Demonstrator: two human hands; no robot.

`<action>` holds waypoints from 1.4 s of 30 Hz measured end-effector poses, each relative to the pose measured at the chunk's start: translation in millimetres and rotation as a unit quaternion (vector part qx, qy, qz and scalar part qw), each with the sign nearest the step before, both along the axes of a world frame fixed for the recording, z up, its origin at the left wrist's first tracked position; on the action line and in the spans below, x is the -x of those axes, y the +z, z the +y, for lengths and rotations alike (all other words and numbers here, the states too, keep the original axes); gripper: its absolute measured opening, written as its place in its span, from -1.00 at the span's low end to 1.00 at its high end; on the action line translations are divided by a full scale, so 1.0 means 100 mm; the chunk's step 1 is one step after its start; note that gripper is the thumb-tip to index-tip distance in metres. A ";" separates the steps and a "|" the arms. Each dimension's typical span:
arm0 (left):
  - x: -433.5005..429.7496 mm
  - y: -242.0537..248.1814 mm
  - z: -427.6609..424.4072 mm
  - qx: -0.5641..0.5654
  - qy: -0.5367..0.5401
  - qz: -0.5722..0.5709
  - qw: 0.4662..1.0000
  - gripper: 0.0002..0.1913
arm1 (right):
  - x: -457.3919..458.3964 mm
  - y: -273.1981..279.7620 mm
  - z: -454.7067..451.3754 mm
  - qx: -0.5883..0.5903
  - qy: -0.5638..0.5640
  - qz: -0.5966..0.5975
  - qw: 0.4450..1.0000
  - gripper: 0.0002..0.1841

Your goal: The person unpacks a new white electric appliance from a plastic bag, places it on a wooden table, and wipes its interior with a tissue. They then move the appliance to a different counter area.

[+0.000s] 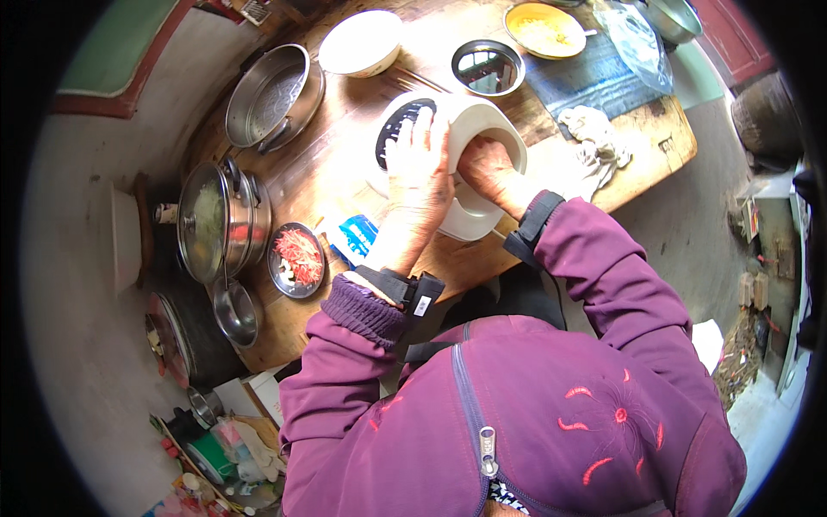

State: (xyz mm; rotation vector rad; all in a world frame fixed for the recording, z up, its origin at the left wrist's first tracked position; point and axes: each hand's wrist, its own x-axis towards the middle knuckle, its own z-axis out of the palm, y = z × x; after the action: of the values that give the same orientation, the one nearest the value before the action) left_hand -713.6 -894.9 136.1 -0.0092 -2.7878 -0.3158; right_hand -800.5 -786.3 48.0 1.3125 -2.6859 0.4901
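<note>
A white plastic appliance housing (478,223) with a round black slotted part (395,132) lies on the wooden table. My left hand (420,161) rests flat on it, fingers spread over the edge of the black part. My right hand (488,165) reaches into the housing's round opening; its fingertips are hidden inside, so its grip cannot be told. A blue packet (358,236) lies beside my left wrist. Left of it stands a dark plate (292,291) of shredded red food. A bowl of dark liquid (488,68) stands beyond the housing.
A steamer pan (242,97), a lidded steel pot (252,220) and a ladle (239,316) are at the left. A white bowl (358,42) and a yellow bowl (517,19) stand at the far side. A crumpled cloth (591,145) lies right of the housing.
</note>
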 end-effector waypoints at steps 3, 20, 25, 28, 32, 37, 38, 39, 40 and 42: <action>0.01 -0.01 0.02 0.006 0.005 0.001 1.000 -0.23 | 0.00 -0.04 0.10 -0.013 -0.081 -0.042 0.996 -0.86; 0.01 -0.08 0.22 0.020 0.033 0.030 0.999 -0.34 | -0.11 -0.32 0.25 -0.093 -0.105 -0.102 0.985 -0.85; 0.00 -0.12 0.16 0.018 0.036 0.029 0.999 -0.49 | -0.22 -0.13 0.47 0.051 -0.042 -0.261 0.963 -0.81; -0.03 -0.13 0.03 -0.014 0.041 0.024 0.999 -0.31 | -0.14 0.13 0.72 0.132 -0.059 -0.566 0.812 -0.78; -0.04 -0.13 -0.07 -0.013 0.040 0.017 0.999 -0.20 | -0.17 0.40 1.00 0.382 -0.063 -0.738 0.553 -0.72; -0.05 -0.11 -0.02 -0.011 0.029 0.003 0.999 -0.15 | -0.22 0.47 1.07 0.436 -0.048 -0.746 0.501 -0.68; -0.05 -0.11 -0.02 -0.006 0.031 0.000 1.000 -0.15 | -0.23 0.46 1.06 0.452 -0.029 -0.746 0.488 -0.68; -0.06 -0.11 -0.01 -0.007 0.028 0.003 1.000 -0.15 | -0.23 0.45 1.06 0.458 -0.032 -0.748 0.479 -0.68; -0.06 -0.11 -0.01 -0.007 0.027 0.003 1.000 -0.15 | -0.23 0.44 1.06 0.461 -0.051 -0.744 0.482 -0.67; -0.07 -0.11 -0.02 -0.007 0.026 0.005 1.000 -0.15 | -0.24 0.42 1.07 0.473 -0.058 -0.735 0.482 -0.66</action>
State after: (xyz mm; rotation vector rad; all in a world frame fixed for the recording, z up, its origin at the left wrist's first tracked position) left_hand -706.2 -896.7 125.2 0.0642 -2.7707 -0.3224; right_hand -776.7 -679.2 90.2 0.0505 -1.8210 3.5451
